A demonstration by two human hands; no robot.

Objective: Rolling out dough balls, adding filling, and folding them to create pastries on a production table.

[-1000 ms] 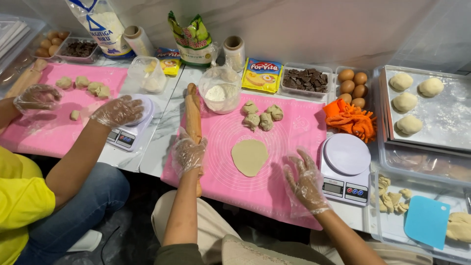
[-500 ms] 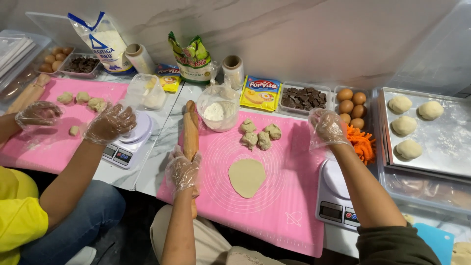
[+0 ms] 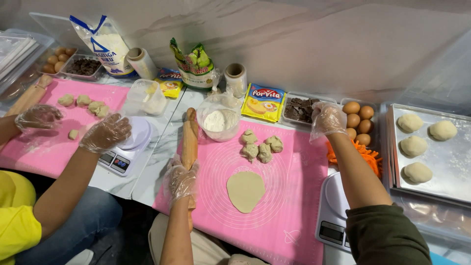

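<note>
pale marble-patterned worktop (image 3: 162,147) set against a plain grey wall, carrying two pink silicone mats. left hand (image 3: 180,180), in a clear plastic glove, clenched around the lower end of a wooden rolling pin (image 3: 189,135) that lies along the left edge of the near pink mat (image 3: 289,196). right hand (image 3: 327,119), also gloved, reaches over a clear tray of dark chocolate pieces (image 3: 300,109), fingers curled; whether it grips anything cannot be told. on the mat, an oval of flattened dough (image 3: 245,190) near the middle, with four small dough lumps (image 3: 261,145) above it and a bowl of flour (image 3: 219,121) just beyond. brown eggs (image 3: 358,118) beside the chocolate, a metal baking tray (image 3: 441,162) with four dough rounds to the right, a white scale (image 3: 333,211) by the right forearm. at left, another person's gloved hands (image 3: 104,132) work over a second pink mat (image 3: 44,147) and scale.
</note>
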